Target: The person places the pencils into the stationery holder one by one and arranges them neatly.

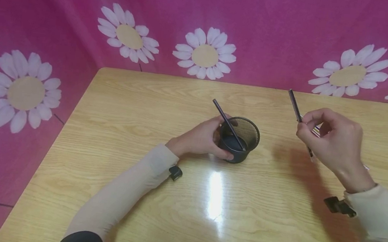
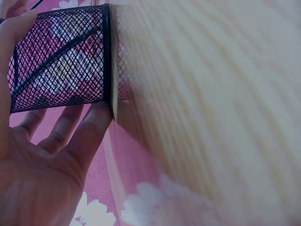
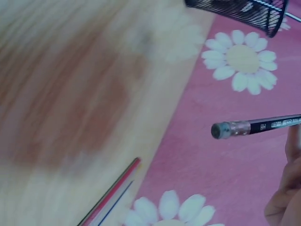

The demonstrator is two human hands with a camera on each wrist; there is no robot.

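Note:
My left hand [image 1: 204, 136] grips a black mesh pencil cup [image 1: 234, 157] by its side, thumb in front and fingers around the back. The cup stands upright on the table, and a dark pencil [image 1: 225, 114] leans inside it with its upper end over the rim. In the left wrist view, the mesh wall [image 2: 61, 61] shows between thumb and fingers. Off to the right, my right hand [image 1: 339, 141] pinches another dark pencil [image 1: 294, 104], raised above the table. That pencil's eraser end [image 3: 228, 129] and printed lettering appear in the right wrist view.
Several pencils, among them a red one [image 3: 113, 188], lie on the table beneath the right hand, mostly hidden by it in the head view. The glossy wooden table [image 1: 182, 223] meets a pink flowered cloth [image 1: 268, 33] at its back and left edges.

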